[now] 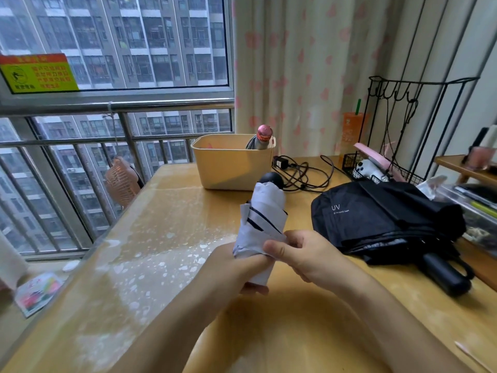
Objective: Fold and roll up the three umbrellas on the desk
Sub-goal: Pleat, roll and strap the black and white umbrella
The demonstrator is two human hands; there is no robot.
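Note:
A white umbrella (265,214) with dark trim is held upright above the wooden desk (166,238), its canopy wrapped around the shaft and its black tip pointing away from me. My left hand (236,270) grips its lower end from the left. My right hand (304,254) pinches the white fabric from the right. A black umbrella (382,216) marked "UV" lies loosely folded on the desk to the right, its black handle towards me. A grey umbrella with a pink handle (262,140) stands inside the beige bin (226,168).
Black cables and a charger (301,170) lie behind the white umbrella. A black wire rack (403,130) with an orange cup and a pink item stands at the back right. A small pink fan (122,181) sits at the desk's left edge by the window railing.

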